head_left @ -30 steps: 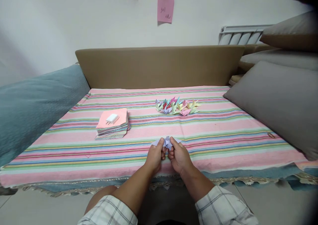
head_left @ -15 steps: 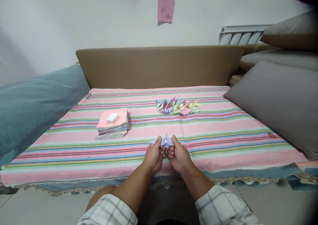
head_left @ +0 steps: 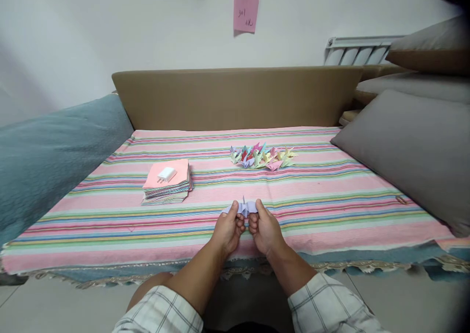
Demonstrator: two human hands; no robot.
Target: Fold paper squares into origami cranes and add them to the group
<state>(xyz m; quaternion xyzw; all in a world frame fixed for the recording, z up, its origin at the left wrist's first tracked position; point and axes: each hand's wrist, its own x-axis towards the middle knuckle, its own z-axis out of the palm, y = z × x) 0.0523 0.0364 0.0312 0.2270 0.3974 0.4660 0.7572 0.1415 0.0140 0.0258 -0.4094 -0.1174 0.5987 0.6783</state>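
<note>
Pinching fingers part-hiding lilac crane

- A pink striped cloth is spread across the middle of the frame, over a blue, lace-edged cover exposed along the cloth's lower edge.
- A stack of square paper is set left of centre.
- Folded paper birds are clustered just right of centre.
- A small brownish loop is seen at right.
- A grey cushion is leaned at far right.
</note>
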